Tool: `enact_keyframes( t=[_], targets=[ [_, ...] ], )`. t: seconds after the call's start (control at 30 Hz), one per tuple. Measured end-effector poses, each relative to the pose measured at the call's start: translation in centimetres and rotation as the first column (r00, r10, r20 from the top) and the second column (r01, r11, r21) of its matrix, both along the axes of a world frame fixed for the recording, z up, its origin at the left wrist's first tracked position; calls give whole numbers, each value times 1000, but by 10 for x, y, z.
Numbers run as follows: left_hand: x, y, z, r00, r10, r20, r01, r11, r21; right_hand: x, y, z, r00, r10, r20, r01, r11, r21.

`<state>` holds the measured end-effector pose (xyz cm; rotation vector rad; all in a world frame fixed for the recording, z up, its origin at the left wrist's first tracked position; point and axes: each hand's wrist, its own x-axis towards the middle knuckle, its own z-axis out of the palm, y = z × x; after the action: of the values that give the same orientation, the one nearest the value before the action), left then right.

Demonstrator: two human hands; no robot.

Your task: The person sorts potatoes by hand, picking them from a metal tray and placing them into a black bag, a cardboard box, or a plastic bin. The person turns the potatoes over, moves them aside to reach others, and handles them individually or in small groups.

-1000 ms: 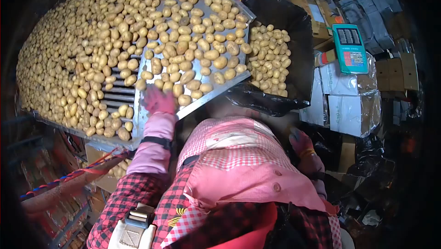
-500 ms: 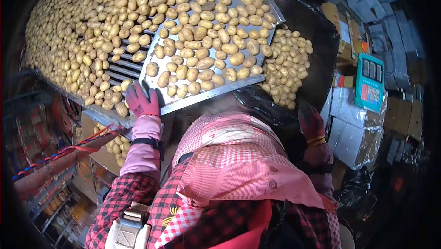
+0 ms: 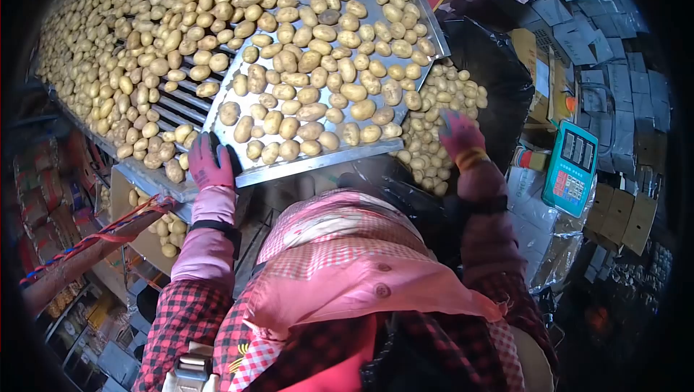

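Left hand (image 3: 210, 163) flat on tray edge (image 3: 318, 163), right hand (image 3: 460, 132) open above bagged potatoes (image 3: 441, 121)

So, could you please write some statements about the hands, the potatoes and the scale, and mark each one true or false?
1. The left hand rests on the near edge of the metal tray. True.
2. The right hand lifts the scale. False: it is over the potatoes in the black bag, apart from the scale.
3. Both hands wear gloves. True.
4. The tray is bare. False: potatoes cover it.
5. The scale stands to the right of the bag. True.
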<state>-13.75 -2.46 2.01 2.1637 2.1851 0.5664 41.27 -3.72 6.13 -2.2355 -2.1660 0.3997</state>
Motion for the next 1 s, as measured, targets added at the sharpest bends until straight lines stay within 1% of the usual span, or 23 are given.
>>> enact_keyframes(
  t=[0.03, 0.13, 0.2, 0.23, 0.27, 0.37, 0.4, 0.43, 0.47, 0.53, 0.57, 0.6, 0.63, 0.67, 0.73, 0.77, 0.8, 0.83, 0.87, 0.9, 0.93, 0.97, 1.0],
  targets=[
    [-1, 0, -2, 1000, -11, 3, 11, 1000, 13, 3, 12, -11, 998, 63, 3, -63, 994, 94],
    [-2, -1, -5, 999, 11, 31, -11, 1000, -3, -53, 56, 13, 986, 164, -3, -163, 977, -136],
    [-4, -1, -6, 999, 20, 40, -18, 999, -32, -72, 70, -36, 981, 176, 80, -170, 982, -78],
    [-5, -1, -7, 999, 23, 31, -22, 999, -32, -88, 77, -40, 976, 180, 121, -176, 983, -47],
    [-5, -2, -8, 999, 27, 23, -26, 999, -31, -95, 87, -39, 957, 206, 203, -190, 977, -98],
    [-5, -4, -6, 998, 58, 32, -55, 995, -78, -99, 114, -26, 986, 158, 60, -142, 966, -214],
    [-5, -4, -5, 998, 59, 37, -55, 995, -85, -89, 123, -19, 979, 51, -195, -107, 950, -293],
    [-4, -4, -6, 997, 65, 46, -60, 994, -89, -78, 121, -27, 859, 4, -512, -147, 960, -238],
    [-3, -1, -6, 997, 59, 57, -55, 995, -78, -73, 117, -34, 637, -24, -770, -170, 971, -171],
    [-3, -3, -4, 996, 54, 72, -49, 997, -67, -71, 110, -43, 520, 155, -840, -196, 979, 59],
    [-3, -4, -3, 995, 55, 81, -50, 996, -68, -81, 107, -27, 665, 329, -670, -249, 944, 217],
    [-2, -3, -3, 994, 57, 90, -51, 997, -64, -93, 107, -10, 764, 469, -442, -330, 874, 357],
    [-2, -2, -2, 993, 59, 98, -54, 997, -56, -104, 107, -2, 810, 560, -174, -433, 772, 466],
    [-3, -2, -2, 994, 57, 90, -51, 997, -62, -113, 106, -1, 767, 531, -362, -350, 817, 458],
    [-3, -2, -1, 995, 60, 83, -56, 997, -50, -132, 102, -1, 591, 420, -688, -197, 903, 381],
    [-2, -2, -1, 994, 63, 84, -59, 997, -44, -137, 100, -1, 470, 343, -813, -137, 939, 317],
    [-1, -3, -1, 992, 81, 96, -77, 996, -46, -141, 99, -12, 422, 405, -811, -129, 912, 389],
    [1, -3, -3, 992, 71, 108, -67, 997, -45, -140, 96, -17, 210, 100, -973, -69, 994, 87],
    [1, -2, -3, 991, 70, 112, -66, 997, -41, -138, 93, -19, -23, -233, -972, -94, 969, -230],
    [-3, -3, -2, 991, 79, 107, -75, 997, -37, -141, 90, -25, -226, -548, -805, -205, 835, -511],
    [-3, -3, 2, 993, 58, 99, -62, 997, 43, -149, 83, -35, -132, -508, -851, -159, 859, -487],
    [0, -3, 4, 995, 38, 89, -48, 991, 123, -161, 75, -25, 52, -430, -901, -161, 887, -432],
    [5, -7, 7, 990, 31, 138, -53, 985, 165, -164, 68, -46, 225, -262, -938, -225, 923, -312]
  ],
)
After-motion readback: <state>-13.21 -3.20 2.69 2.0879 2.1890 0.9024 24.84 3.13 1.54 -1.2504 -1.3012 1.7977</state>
